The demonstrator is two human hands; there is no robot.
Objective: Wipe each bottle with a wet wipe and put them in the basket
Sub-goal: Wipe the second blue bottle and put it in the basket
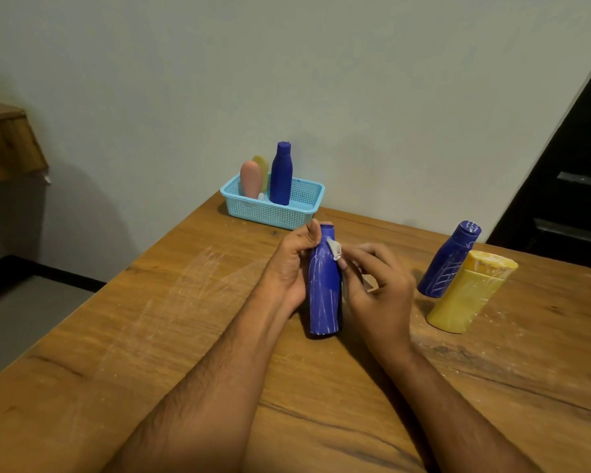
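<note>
A blue bottle (pixel 325 295) streaked with white marks stands at the table's middle. My left hand (pixel 292 264) grips its neck and left side. My right hand (pixel 377 285) pinches a small white wet wipe (pixel 335 249) against the bottle's shoulder. To the right stand another streaked blue bottle (pixel 449 261) and a yellow bottle (pixel 468 291), both apart from my hands. The light blue basket (pixel 273 211) at the far edge holds a blue bottle (pixel 281 174), a pink bottle (pixel 250 180) and a pale yellow bottle (pixel 261 165) behind it.
The wooden table (pixel 151 336) shows white smears left of my arms. A pale wall rises just behind the basket. A wooden shelf (pixel 7 141) juts out at the far left, and a dark doorway (pixel 574 186) stands at the right.
</note>
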